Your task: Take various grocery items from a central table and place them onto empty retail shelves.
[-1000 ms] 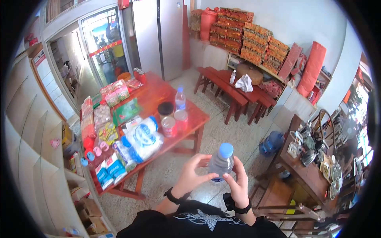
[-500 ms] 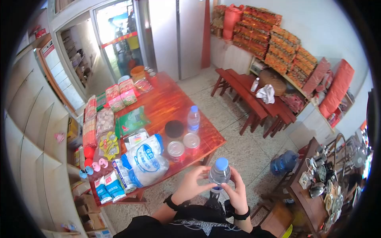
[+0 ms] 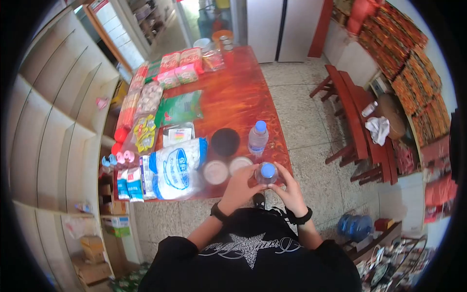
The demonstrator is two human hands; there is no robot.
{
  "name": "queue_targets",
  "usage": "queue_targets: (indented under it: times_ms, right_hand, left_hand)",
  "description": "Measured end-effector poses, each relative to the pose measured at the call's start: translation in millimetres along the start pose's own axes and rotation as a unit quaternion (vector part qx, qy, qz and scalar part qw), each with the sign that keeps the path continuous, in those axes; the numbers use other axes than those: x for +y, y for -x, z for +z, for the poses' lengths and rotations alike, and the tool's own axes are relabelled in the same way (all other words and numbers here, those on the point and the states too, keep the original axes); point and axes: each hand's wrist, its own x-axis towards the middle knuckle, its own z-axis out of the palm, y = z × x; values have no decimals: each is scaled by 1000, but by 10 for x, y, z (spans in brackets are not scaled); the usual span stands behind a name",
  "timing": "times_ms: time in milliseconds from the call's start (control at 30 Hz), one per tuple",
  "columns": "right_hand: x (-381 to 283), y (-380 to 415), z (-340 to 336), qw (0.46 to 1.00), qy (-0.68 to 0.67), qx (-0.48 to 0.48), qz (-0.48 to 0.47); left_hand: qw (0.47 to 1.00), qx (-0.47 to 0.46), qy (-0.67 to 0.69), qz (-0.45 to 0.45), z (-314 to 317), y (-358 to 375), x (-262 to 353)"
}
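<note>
Between both hands is a clear plastic bottle with a blue cap (image 3: 268, 170), upright at the table's near right corner. My left hand (image 3: 240, 189) wraps its left side and my right hand (image 3: 289, 191) its right side, fingers closed around it. Whether its base rests on the table is hidden. Just behind stands a second blue-capped water bottle (image 3: 258, 139). To the left are two round containers with pale lids, one jar (image 3: 215, 172) in full view and another jar (image 3: 240, 164) partly behind my left hand. A black round object (image 3: 225, 141) lies behind them.
The red wooden table (image 3: 233, 92) also holds a blue-and-white plastic pack (image 3: 177, 168), a green packet (image 3: 179, 108) and pink-and-white packs (image 3: 187, 74). Shelves (image 3: 53, 107) line the left. Red benches (image 3: 348, 117) and a large blue water jug (image 3: 355, 227) stand to the right.
My hands have carried the bottle from in front of my body to the table's near right corner, beside the second bottle. The camera view has turned left and moved closer to the table.
</note>
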Motion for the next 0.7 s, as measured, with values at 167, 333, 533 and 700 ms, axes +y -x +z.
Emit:
queue_targets:
  times_ms: [167,333,533,700]
  right_hand:
    - [713,-396,-136,986,-100,-133,11]
    - [636,-538,-184,985,-33,-164,-36]
    - [714,-561,-90,976,123,-111,-139]
    - [747,-602,-116,978,111,-101,-142]
  left_hand:
    - [935,98,-338,37,244,-134,10]
    - [938,135,-319,2,297,-109,-61]
    - [937,113,-330,-8,241,-115,-26]
    - [934,127,-331,-33,275,-108,-39]
